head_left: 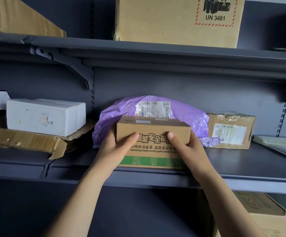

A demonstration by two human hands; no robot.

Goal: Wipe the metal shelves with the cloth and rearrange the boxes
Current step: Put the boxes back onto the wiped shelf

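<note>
Two hands on it: your left hand (116,148) and right hand (189,148) clamp the ends of small printed brown cardboard box (153,130), thumbs curled over front face. Box near front lip of dark grey metal shelf (233,162), crumpled purple plastic mailer bag (120,110) just behind. Cloth not visible; rearranging looks midway. Bare room right, before taped brown carton (231,130); torn flat cardboard (27,139) crowds left.

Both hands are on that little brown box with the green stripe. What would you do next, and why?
Probably lift the box off the shelf: left hand and right hand grip its ends, it sits near the front edge, and the purple bag blocks pushing it back.
</note>
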